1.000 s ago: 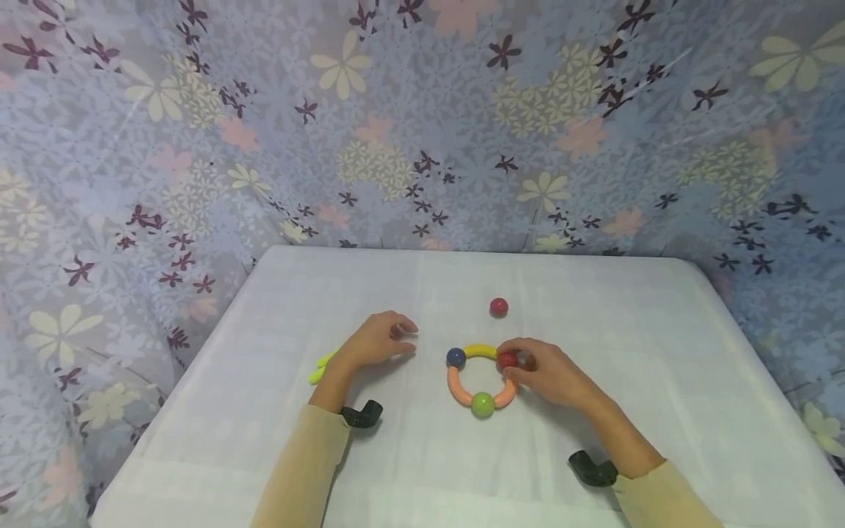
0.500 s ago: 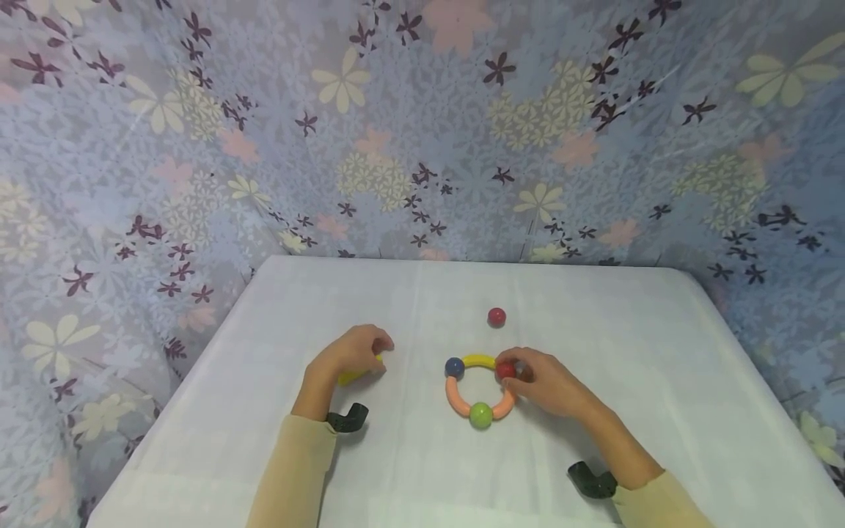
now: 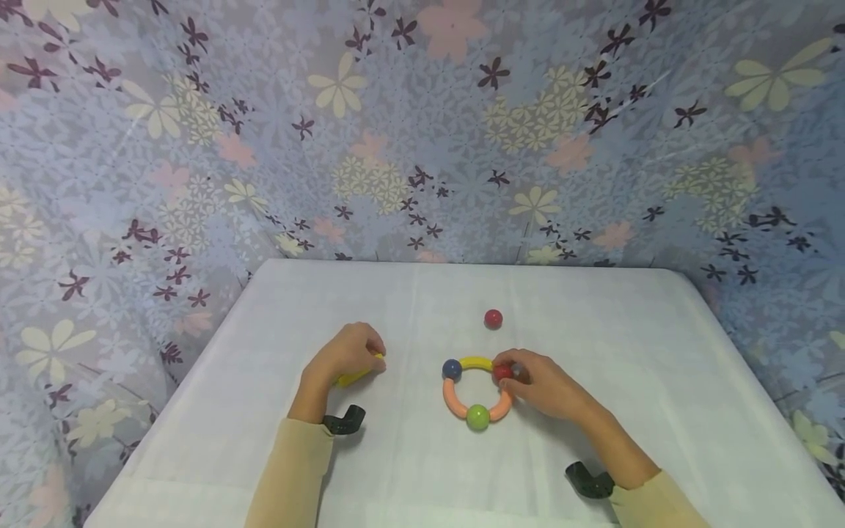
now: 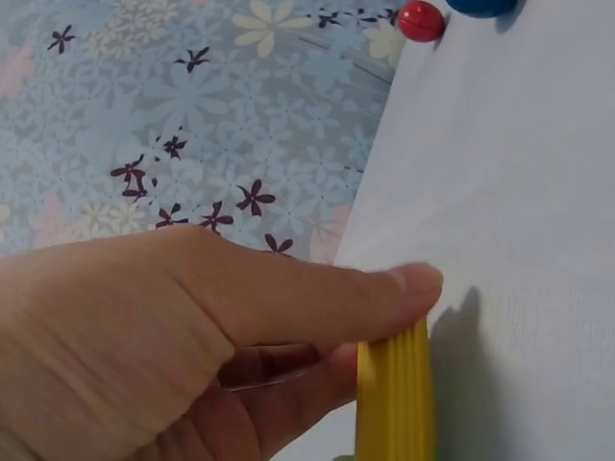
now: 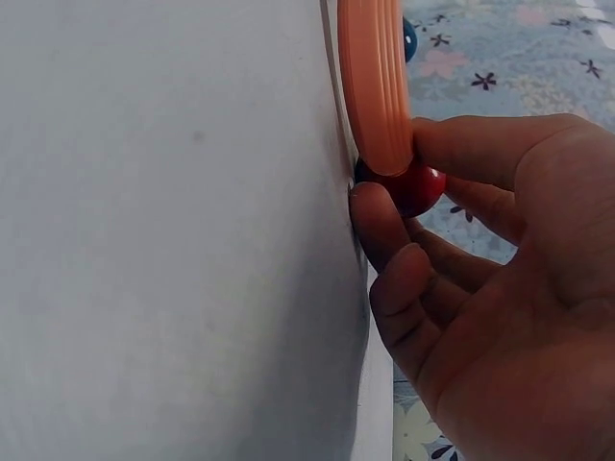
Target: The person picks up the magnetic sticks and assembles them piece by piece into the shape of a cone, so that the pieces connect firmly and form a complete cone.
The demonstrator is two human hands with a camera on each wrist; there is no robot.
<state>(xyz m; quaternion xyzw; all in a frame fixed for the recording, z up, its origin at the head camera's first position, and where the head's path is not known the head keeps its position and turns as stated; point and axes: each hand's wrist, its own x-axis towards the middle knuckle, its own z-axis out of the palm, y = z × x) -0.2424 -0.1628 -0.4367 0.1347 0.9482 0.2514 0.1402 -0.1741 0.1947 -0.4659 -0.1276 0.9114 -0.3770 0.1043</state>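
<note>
In the head view, my left hand (image 3: 346, 350) pinches a curved yellow stick (image 3: 356, 377) at the table's left. Up close in the left wrist view, the thumb lies over the end of this grooved yellow stick (image 4: 394, 399). My right hand (image 3: 546, 383) holds a red ball (image 3: 503, 374) between thumb and fingers. That ball sits in a ring made of a blue ball (image 3: 452, 369), a yellow arc (image 3: 477, 362), a green ball (image 3: 478, 417) and two orange arcs (image 3: 453, 400). The right wrist view shows an orange arc (image 5: 375, 86) meeting the red ball (image 5: 423, 189).
A loose red ball (image 3: 493, 319) lies behind the ring. White cloth covers the table (image 3: 409, 469), and a floral curtain (image 3: 422, 132) hangs behind it and at the sides. Each wrist wears a dark device, such as the one on the left wrist (image 3: 345, 421).
My left hand has moved left and down and now pinches the yellow stick, where it was bare before. My right hand stays on the ring's red ball. The view has tipped slightly upward.
</note>
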